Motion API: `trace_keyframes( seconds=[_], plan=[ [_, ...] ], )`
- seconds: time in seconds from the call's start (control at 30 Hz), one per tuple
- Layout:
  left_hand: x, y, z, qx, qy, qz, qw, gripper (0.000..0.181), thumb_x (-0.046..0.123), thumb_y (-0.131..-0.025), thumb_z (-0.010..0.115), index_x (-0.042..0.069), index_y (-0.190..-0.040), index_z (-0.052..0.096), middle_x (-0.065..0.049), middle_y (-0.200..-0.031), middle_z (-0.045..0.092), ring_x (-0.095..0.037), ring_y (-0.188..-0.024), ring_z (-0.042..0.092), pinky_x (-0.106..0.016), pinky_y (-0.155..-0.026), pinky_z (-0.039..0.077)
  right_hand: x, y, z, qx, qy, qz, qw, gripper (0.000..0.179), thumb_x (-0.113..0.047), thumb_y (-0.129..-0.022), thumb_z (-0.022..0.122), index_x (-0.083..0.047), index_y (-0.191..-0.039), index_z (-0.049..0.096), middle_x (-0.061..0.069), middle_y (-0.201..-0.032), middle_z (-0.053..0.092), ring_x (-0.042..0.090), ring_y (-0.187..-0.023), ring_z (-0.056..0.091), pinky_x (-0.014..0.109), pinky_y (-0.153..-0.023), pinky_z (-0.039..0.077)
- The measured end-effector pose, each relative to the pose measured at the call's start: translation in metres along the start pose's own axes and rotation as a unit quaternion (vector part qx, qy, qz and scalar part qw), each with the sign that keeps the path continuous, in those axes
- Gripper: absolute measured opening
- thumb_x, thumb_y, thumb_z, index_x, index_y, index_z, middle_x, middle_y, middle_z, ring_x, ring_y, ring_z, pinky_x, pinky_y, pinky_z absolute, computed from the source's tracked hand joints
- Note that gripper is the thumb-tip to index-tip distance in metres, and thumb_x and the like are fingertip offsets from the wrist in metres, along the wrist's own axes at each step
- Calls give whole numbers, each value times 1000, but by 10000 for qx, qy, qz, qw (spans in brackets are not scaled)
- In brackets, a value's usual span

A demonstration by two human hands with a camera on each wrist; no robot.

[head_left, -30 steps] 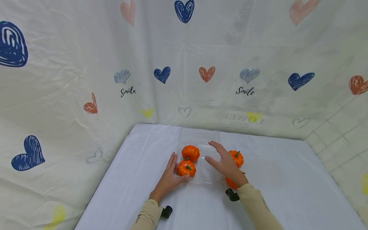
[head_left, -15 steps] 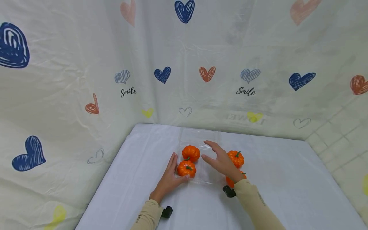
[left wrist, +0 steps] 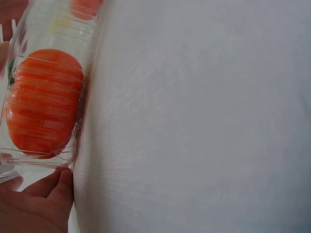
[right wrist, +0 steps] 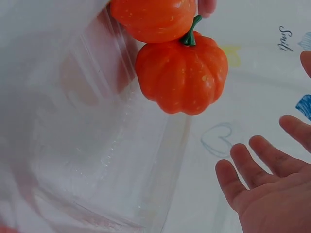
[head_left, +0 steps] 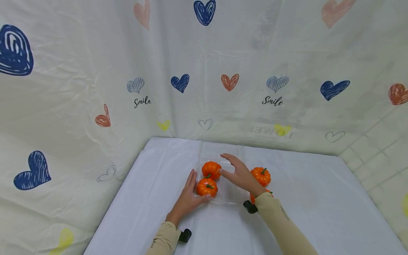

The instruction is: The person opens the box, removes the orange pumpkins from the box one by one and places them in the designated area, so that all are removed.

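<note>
A clear plastic clamshell box [head_left: 229,194] lies with its lid [head_left: 213,150] folded back. Two orange toy pumpkins sit along its left side, the rear pumpkin [head_left: 211,170] and the front pumpkin [head_left: 207,187]. Straight fingers of my left hand [head_left: 187,200] rest against the box's left wall, while its thumb lies at the front rim. In the left wrist view, fingertips [left wrist: 63,177] touch the box's end beside a pumpkin [left wrist: 46,104]. Over the right half of the box is my right hand [head_left: 240,175], fingers spread, holding nothing. Its thumb tip appears close to the rear pumpkin; contact is unclear.
Right of the box are two more orange pumpkins on the white tablecloth [head_left: 312,205]: a farther pumpkin [head_left: 261,176] and a nearer pumpkin [head_left: 268,193], which the right wrist partly hides. A white heart-printed curtain [head_left: 204,53] hangs behind the table and along its sides.
My right hand has moved left across the box, its thumb coming close to the rear pumpkin. My left hand and the pumpkins stay where they were.
</note>
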State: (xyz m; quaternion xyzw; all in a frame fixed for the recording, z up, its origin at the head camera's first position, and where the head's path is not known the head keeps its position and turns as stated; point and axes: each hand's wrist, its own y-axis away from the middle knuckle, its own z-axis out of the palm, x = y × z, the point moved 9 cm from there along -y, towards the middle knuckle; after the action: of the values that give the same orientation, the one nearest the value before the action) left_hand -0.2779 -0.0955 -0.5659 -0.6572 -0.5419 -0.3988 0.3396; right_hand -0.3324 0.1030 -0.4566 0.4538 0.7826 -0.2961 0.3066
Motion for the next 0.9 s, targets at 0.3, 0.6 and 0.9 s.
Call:
trace_keyframes(
  seconds=[0.3,0.6,0.9],
  plan=[
    [1,1,0,-3,14,-12,10000,118,59,-88,82,12,-173,15,5,-180,3,-30,-158,32,-52,-122,35,-5,-9,7,-275,62,-111,9995,66,-35,-102,73,-8,-159,50,15,-162,49,41,-145,48,64,-114,44],
    [2,1,-3,-1,27,13,10000,118,59,-89,82,11,-173,14,5,-180,2,-29,-158,32,-50,-122,35,-11,-17,12,-449,152,-345,9983,63,-31,-103,72,-4,-156,52,18,-160,50,42,-144,48,63,-113,46],
    [2,1,-1,-45,34,108,9999,116,56,-91,81,9,-173,14,1,-180,3,-33,-157,34,-51,-121,37,-4,-24,24,-665,139,-54,9977,61,-31,-103,73,-10,-157,53,13,-162,50,39,-149,44,63,-118,40]
  ],
)
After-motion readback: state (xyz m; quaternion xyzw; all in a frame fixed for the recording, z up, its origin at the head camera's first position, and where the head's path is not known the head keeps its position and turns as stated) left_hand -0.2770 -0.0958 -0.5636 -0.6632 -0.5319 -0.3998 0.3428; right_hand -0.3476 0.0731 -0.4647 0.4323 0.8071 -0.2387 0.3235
